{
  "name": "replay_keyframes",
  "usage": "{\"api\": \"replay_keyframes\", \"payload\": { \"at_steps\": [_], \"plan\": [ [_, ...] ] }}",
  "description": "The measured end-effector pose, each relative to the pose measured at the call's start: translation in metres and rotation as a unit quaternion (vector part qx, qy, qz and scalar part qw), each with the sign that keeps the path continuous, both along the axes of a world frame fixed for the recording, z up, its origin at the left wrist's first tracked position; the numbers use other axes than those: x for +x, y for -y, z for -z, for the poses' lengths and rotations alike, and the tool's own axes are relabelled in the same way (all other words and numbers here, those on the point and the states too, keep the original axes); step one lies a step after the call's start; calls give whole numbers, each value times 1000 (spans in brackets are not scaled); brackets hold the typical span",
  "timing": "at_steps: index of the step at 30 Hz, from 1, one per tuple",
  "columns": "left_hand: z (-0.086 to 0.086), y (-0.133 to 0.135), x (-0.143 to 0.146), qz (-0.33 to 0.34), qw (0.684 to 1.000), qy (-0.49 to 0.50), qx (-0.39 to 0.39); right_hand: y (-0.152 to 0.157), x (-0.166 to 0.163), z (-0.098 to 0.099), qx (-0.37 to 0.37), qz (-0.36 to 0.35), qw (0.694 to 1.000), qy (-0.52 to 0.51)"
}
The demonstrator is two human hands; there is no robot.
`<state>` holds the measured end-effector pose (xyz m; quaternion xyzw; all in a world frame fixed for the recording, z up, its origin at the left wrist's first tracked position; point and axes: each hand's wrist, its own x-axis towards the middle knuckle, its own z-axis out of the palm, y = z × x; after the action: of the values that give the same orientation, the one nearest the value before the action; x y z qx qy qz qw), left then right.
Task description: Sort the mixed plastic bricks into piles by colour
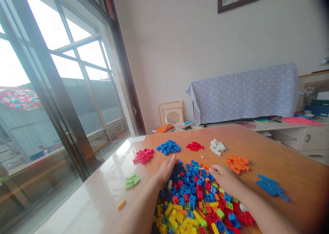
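A big mixed heap of small plastic bricks (197, 203) in blue, red, yellow, green and orange lies on the wooden table (295, 179) in front of me. My left hand (167, 168) rests palm down on the heap's far left edge, fingers stretched out over blue bricks. My right hand (224, 177) lies flat on the heap's far right side, fingers together and extended. Neither hand visibly holds a brick. Beyond the hands sit sorted piles: pink-red (143, 155), blue (168, 147), red (194, 145), white (217, 147), orange (238, 163).
A green pile (132, 181) and a single yellow brick (121, 203) lie at the left, long blue pieces (272, 187) at the right. A large window (64, 90) runs along the left. A cloth-covered object (244, 93) and a low cabinet (303, 138) stand behind the table.
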<state>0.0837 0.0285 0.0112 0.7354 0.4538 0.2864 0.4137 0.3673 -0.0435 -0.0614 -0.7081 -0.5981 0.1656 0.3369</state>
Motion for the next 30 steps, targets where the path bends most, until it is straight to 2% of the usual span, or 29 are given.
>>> {"api": "replay_keyframes", "payload": {
  "at_steps": [4,10,15,18,22,26,30],
  "plan": [
    [-1,2,9,24,1000,4,-10,1,-2,-2,-10,6,999,30],
    [-5,-8,14,69,996,15,-45,2,-2,-4,-24,13,999,35],
    [-13,-25,16,41,998,48,-32,2,-1,-7,-26,14,999,23],
    [-6,-36,21,29,997,48,-52,2,-2,-8,-29,18,999,20],
    [9,-51,32,57,993,52,-90,2,-2,-9,-25,24,999,12],
    [12,-69,54,70,997,26,-27,1,0,-8,-4,18,1000,9],
    [9,-83,90,102,995,-16,10,-4,2,-6,2,32,999,5]
  ]
}}
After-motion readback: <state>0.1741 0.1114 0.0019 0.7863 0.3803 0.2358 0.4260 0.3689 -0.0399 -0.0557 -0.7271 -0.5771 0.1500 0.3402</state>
